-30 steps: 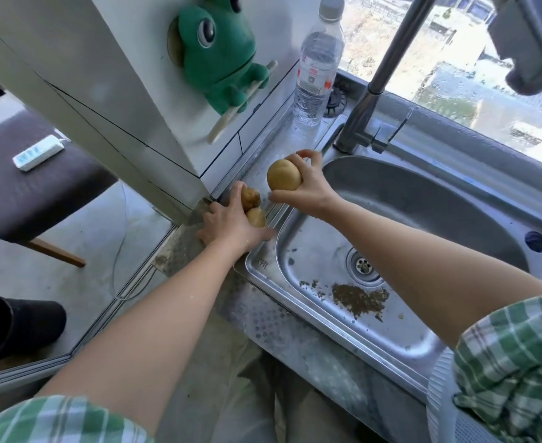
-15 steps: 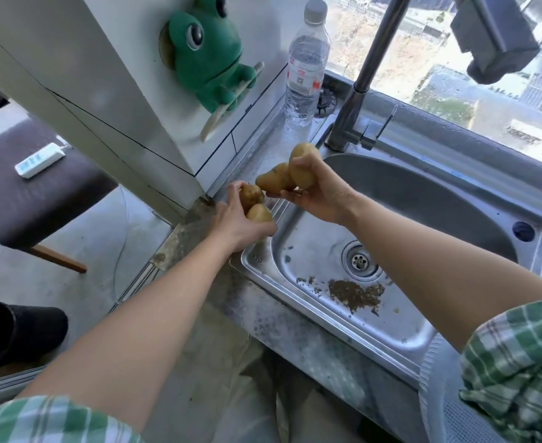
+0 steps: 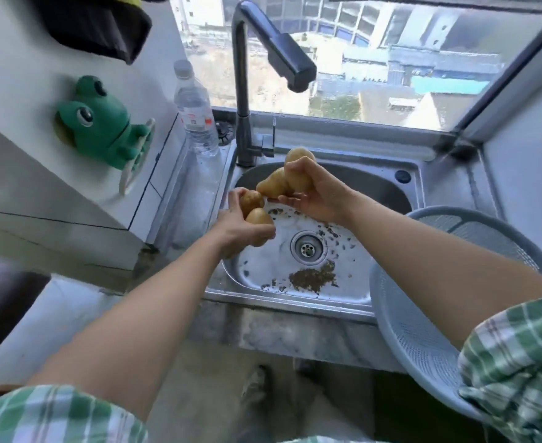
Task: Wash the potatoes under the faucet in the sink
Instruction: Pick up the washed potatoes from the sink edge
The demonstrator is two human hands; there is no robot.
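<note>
steel sink [image 3: 352,292] under a window [image 3: 391,59], dirt specks [image 3: 312,276] on its floor. i see the left hand [image 3: 240,233] gripping two potatoes [image 3: 252,199] over the basin's left side. the right hand [image 3: 319,199] grips two more potatoes [image 3: 272,185] above the basin, near the faucet [image 3: 240,91] base.

the person wears a checked shirt with short sleeves. the left sleeve [image 3: 55,414] is green and white plaid, with broad soft green bands crossed by paler stripes. the right sleeve [image 3: 515,369] has the same green and white check, with thin brownish lines running through the white squares; its cloth is bunched into folds near the hem. both forearms are bare from sleeve to wrist. the left hand [image 3: 240,231] and right hand [image 3: 320,199] are bare too. low between the arms a shoe [image 3: 255,388] shows, greyish and blurred.
</note>
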